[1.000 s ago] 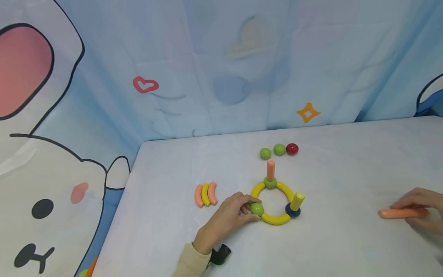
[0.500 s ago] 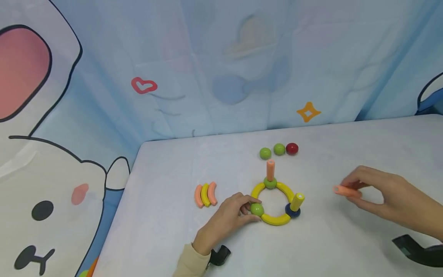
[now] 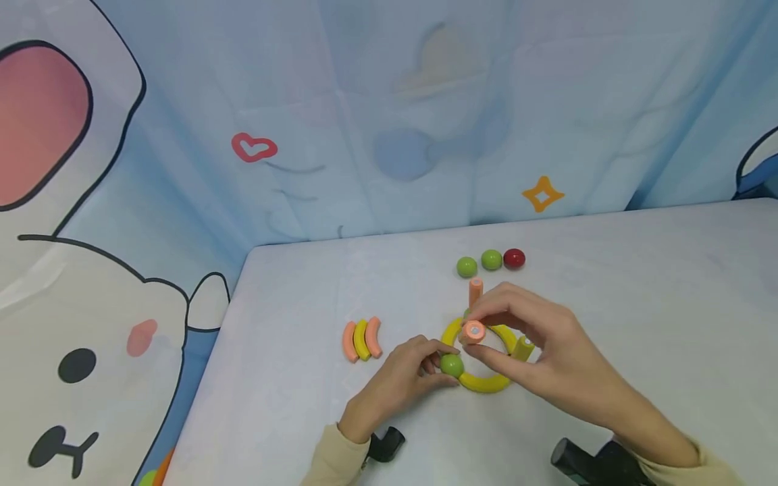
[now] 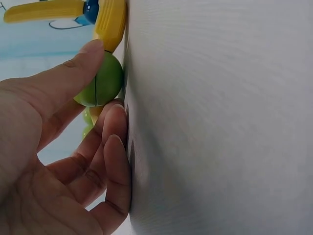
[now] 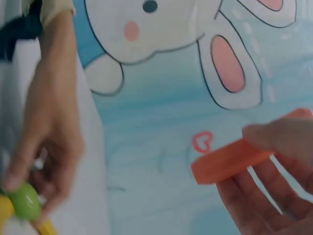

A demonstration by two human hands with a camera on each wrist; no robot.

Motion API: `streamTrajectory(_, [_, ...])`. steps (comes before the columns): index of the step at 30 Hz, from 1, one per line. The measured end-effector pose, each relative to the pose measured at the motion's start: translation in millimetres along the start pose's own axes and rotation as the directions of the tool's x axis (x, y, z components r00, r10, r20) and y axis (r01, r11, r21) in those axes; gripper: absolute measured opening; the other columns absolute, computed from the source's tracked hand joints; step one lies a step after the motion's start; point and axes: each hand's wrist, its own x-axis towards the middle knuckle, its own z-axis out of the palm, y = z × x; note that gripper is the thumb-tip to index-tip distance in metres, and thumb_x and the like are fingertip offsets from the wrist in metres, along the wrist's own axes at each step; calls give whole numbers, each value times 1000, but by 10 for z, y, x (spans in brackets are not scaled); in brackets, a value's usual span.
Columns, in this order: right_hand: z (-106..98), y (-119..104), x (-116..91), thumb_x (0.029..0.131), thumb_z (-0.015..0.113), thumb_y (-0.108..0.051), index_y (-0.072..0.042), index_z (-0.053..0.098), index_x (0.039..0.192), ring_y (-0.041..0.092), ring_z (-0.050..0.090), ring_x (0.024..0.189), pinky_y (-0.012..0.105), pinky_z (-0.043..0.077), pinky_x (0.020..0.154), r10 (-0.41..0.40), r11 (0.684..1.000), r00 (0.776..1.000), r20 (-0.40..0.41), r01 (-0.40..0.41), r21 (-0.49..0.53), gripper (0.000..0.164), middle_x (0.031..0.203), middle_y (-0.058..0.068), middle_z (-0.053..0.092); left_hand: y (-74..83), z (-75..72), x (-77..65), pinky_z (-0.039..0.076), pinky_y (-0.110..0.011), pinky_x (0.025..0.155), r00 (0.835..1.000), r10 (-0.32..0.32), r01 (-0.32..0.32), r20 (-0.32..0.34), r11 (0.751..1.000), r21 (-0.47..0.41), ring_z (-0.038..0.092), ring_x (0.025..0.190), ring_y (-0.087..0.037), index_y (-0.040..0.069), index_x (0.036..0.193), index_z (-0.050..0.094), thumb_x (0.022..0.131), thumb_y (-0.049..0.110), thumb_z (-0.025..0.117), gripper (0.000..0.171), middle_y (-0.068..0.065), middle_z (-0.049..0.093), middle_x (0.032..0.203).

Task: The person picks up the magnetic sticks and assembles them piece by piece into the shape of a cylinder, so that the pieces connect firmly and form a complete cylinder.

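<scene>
My left hand (image 3: 398, 381) pinches a green ball (image 3: 452, 365) at the left of a ring of yellow curved pieces (image 3: 484, 384). In the left wrist view, thumb and fingers lie around this ball, beside a yellow piece (image 4: 110, 24). Above the ring, my right hand (image 3: 547, 337) holds an orange stick (image 5: 232, 160) between thumb and fingers, one end facing the head camera. Behind the hand an orange peg (image 3: 476, 291) stands upright on the ring's far ball. A yellow peg (image 3: 523, 347) rises at the right; its blue base is hidden by the right hand in the head view.
Two green balls (image 3: 467, 266) and a red ball (image 3: 514, 258) lie behind the ring. Left of it are two orange curved pieces (image 3: 373, 337) and a yellow one (image 3: 361, 341) side by side. A printed curtain (image 3: 365, 121) hangs behind the white table (image 3: 292, 283).
My right hand has come from the far right to above the ring, carrying the orange stick and turning its end toward the head camera. The left hand has stayed on the green ball.
</scene>
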Motion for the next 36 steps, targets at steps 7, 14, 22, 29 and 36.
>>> streamTrajectory(7, [469,254,-167,84,81,14,-14,67,113,14,65,102,27,56,96,64,997,996,-67,-60,52,43,107,-1,65,-39,-16,21,45,-15,72,997,79,-78,-25,996,30,51,77,-4,12,97,68,91,10,83,17,0,58,82])
streamTrajectory(14, [686,483,-316,79,85,12,-13,67,106,9,67,101,29,60,89,219,966,960,-174,-239,-103,42,106,-7,63,-43,-38,23,49,-16,75,1000,9,-9,7,1000,-25,55,80,-3,13,101,71,92,9,82,15,4,60,87])
streamTrajectory(22, [731,596,-355,77,83,19,-5,64,107,13,67,101,32,61,89,284,947,937,-203,-307,-96,42,108,1,63,-42,-32,33,48,-16,74,1000,4,-4,8,1000,-17,55,78,-3,13,105,71,90,18,85,21,4,62,87])
streamTrajectory(29, [722,583,-347,79,82,18,-5,62,108,14,63,103,34,60,91,339,936,923,-182,-351,-36,41,111,3,62,-57,-32,34,48,-16,74,1000,-6,7,9,1000,-28,55,78,-2,14,104,71,90,19,86,21,3,62,87])
streamTrajectory(36, [631,368,-364,78,85,14,-4,61,122,17,63,115,20,52,100,175,955,973,-150,-205,-214,54,120,1,62,-52,-37,26,47,-16,72,1000,-4,5,16,1000,-27,53,76,-2,14,99,69,90,20,85,20,3,60,85])
